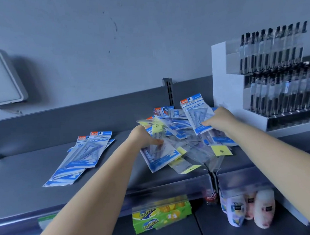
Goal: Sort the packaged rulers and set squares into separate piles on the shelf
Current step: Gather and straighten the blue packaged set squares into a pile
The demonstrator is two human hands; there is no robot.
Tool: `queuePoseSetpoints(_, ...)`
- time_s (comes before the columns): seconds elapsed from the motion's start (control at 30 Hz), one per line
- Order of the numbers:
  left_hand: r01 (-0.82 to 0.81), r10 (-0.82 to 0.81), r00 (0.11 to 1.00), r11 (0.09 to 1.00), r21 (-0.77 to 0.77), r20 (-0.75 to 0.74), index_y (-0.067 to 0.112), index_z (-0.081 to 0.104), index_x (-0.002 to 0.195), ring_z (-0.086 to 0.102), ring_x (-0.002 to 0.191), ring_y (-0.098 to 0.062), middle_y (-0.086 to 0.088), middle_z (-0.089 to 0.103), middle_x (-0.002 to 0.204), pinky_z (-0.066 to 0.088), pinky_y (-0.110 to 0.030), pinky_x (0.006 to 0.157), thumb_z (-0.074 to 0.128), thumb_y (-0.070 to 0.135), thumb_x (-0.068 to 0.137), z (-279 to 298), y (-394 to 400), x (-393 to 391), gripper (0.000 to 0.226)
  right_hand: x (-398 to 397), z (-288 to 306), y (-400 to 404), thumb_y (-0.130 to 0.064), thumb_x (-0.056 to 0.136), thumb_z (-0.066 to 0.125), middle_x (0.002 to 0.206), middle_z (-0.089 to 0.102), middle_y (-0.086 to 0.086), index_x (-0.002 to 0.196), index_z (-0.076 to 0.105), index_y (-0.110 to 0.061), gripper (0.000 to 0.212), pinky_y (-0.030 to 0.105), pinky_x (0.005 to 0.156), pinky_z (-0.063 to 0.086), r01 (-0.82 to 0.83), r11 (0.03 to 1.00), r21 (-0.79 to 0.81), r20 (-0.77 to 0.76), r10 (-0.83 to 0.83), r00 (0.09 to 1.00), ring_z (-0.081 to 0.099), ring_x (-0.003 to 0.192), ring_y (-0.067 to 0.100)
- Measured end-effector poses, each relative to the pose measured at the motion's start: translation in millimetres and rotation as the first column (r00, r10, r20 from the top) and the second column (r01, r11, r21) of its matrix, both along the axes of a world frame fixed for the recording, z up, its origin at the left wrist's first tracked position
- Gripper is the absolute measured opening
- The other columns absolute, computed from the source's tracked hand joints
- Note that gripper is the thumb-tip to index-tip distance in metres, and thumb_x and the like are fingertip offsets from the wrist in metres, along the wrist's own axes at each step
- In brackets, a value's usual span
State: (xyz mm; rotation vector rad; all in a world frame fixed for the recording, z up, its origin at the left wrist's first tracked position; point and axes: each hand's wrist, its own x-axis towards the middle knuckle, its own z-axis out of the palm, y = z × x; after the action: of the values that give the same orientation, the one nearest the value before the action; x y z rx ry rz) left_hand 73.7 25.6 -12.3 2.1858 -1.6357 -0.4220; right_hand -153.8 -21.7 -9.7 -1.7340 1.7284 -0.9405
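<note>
Packaged rulers and set squares lie in a mixed heap [184, 139] toward the right of the grey shelf [27, 172], blue-headed geometry packs tangled with clear sleeves bearing yellow hang tabs [221, 150], several of these jutting past the shelf's front edge. The right hand [218, 121] pinches one blue geometry pack [197, 114] by its lower end and holds it tilted above the heap, probably to lift it free of the clutter. The left hand [146, 138] lies on another blue pack [159, 156] at the heap's near side, fingers curled over it; whether it grips or only steadies the pack I cannot tell. Well apart to the left, a fanned pile of blue packs [80, 158] lies flat, seemingly the start of the set-square pile, put far enough away that it cannot mingle with the unsorted lot. No separate ruler pile shows yet, so the sorting looks early. A tiered pen display [275, 73] stands just beside the heap on the right, hemming it in. On the lower shelf, a green box [162, 216] and small bottles [250, 209] stand.
</note>
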Motion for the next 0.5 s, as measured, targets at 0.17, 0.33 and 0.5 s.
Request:
queuePoseSetpoints(0.17,-0.047,0.046,0.998,0.999,-0.011,-0.047,0.005,0.051,0.073,0.043,0.054,-0.013,-0.003,0.049,0.065,0.037,-0.023,0.052,0.074,0.050,0.071,-2,2,-6,0.051,5,-2,-3,-0.003,0.082,0.053,0.092,0.065,0.015,0.101,0.061,0.003,0.021,0.028,0.062,0.041,0.049,0.993,-0.107,0.248,-0.021,0.969,0.060,0.078,0.028)
queuePoseSetpoints(0.33,-0.047,0.048,0.995,0.999,0.014,-0.090,0.003,0.047,0.079,0.041,0.049,-0.015,-0.005,0.045,0.063,0.033,-0.023,0.043,0.078,0.041,0.072,4,12,-7,0.050,22,6,13,-0.002,0.083,0.056,0.092,0.063,0.014,0.091,0.060,-0.008,0.011,0.032,0.071,0.044,-0.008,0.978,-0.209,0.396,0.092,0.914,0.059,0.082,0.027)
queuePoseSetpoints(0.5,-0.117,0.100,0.928,0.993,-0.026,-0.358,0.009,0.048,0.071,0.041,0.034,-0.015,-0.004,0.046,0.047,0.032,-0.017,0.035,0.063,0.016,0.085,5,28,14,0.021,41,13,30,-0.001,0.084,0.060,0.093,0.063,0.014,0.074,0.055,-0.016,0.019,0.041,0.075,0.050,-0.104,0.984,-0.147,0.520,0.166,0.838,0.060,0.084,0.029)
